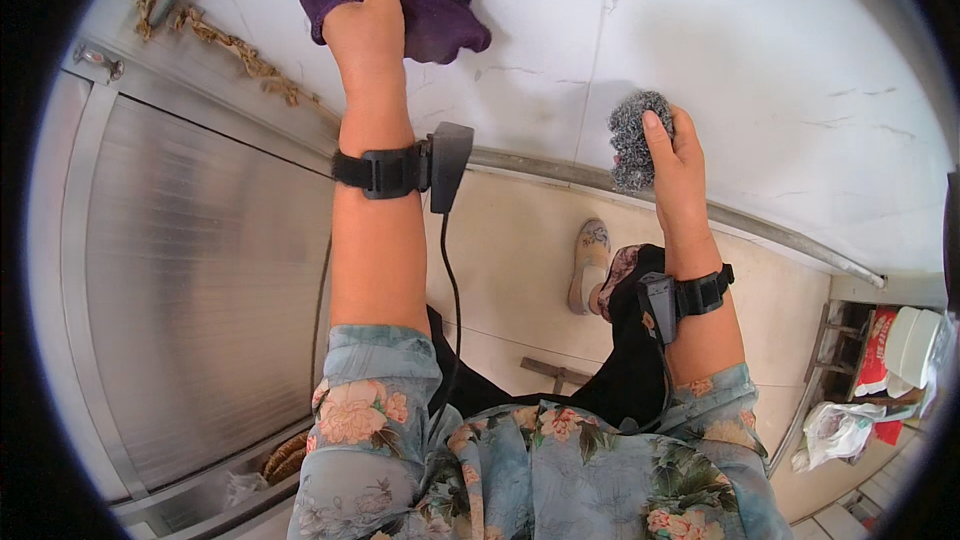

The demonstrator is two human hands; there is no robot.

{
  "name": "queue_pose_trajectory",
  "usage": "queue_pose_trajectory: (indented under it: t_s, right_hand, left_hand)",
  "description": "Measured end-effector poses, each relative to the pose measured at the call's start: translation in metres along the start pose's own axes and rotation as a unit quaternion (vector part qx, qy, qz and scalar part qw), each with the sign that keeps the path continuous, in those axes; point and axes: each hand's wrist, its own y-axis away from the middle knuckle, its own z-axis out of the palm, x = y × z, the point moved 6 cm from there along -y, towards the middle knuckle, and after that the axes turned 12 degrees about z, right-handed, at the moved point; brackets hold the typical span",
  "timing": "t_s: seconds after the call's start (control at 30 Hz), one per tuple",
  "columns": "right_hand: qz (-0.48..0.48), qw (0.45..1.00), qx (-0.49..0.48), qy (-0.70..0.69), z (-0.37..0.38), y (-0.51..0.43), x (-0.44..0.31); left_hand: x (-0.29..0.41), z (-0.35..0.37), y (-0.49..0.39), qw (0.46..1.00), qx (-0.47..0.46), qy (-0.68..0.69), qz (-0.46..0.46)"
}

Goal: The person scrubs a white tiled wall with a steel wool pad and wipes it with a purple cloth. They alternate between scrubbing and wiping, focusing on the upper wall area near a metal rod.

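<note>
A dark purple cloth is in my left hand, at the upper left against the white marbled tiled surface. My thumb lies along the top of the cloth, and my fingers are hidden by it. To the right, my right hand grips a grey metal scouring pad, with the thumb pressed on its edge. The pad is over the lower part of the white surface, just above a grey metal pipe. Each forearm wears a black strap with a small device and a cable.
A cabinet with a translucent ribbed door stands at the left. Dried brown plant matter hangs along a line at the upper left. At the right, a rack stands beside white containers and a plastic bag. My shoe is on the tiled floor.
</note>
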Motion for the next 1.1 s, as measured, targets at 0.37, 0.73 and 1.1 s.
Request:
queue_pose_trajectory:
  t_s: [0.37, 0.73, 1.1]
  right_hand:
    - [0.014, 1.0, 0.005, 0.021, 0.003, 0.003, -0.005]
    - [0.045, 0.997, 0.012, 0.069, 0.017, -0.001, -0.003]
    - [0.027, 0.996, 0.007, 0.083, 0.032, 0.0, -0.008]
  left_hand:
    - [-0.174, -0.035, 0.058, 0.97, 0.022, -0.213, -0.112]
    - [-0.378, -0.105, 0.102, 0.891, -0.065, -0.246, -0.375]
    - [-0.304, -0.071, 0.137, 0.883, -0.407, -0.233, 0.018]
